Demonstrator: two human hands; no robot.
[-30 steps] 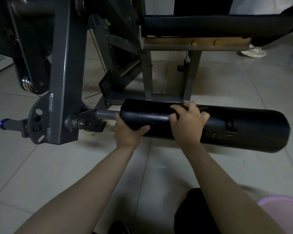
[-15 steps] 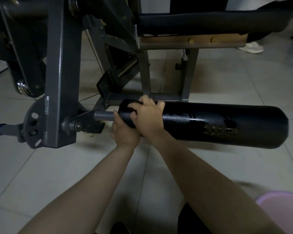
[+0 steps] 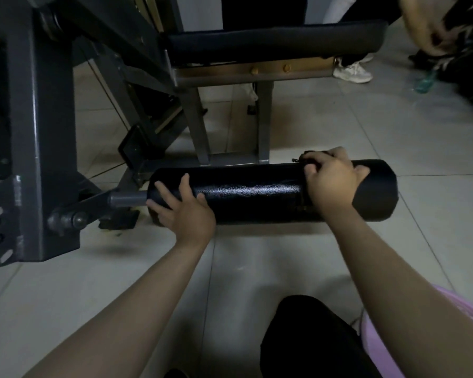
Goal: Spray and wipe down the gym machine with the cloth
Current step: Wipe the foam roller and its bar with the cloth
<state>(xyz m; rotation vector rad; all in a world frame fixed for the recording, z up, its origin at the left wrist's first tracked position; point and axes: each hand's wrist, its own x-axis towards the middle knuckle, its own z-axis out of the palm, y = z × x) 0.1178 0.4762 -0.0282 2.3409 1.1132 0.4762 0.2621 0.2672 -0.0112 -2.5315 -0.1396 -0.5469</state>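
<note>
A black padded roller [image 3: 257, 192] of the gym machine lies across the middle, low over the tiled floor, on a grey axle at its left end. My left hand [image 3: 183, 211] rests on the roller's left end with its fingers spread. Near the right end, my right hand [image 3: 331, 178] grips a dark cloth [image 3: 307, 156] and presses it on top of the roller. Only a small frayed edge of the cloth shows beyond my fingers. No spray bottle is in view.
The grey steel frame [image 3: 38, 132] stands at the left, the black seat pad [image 3: 271, 42] on its bracket behind the roller. Another person's white shoe [image 3: 351, 70] and a green bottle [image 3: 425, 83] are at the back right. A pink basin [image 3: 448, 296] sits by my right arm.
My right hand slid with the cloth along the roller from its left end to near its right end. My left hand moved from under the left end onto its top, fingers spread.
</note>
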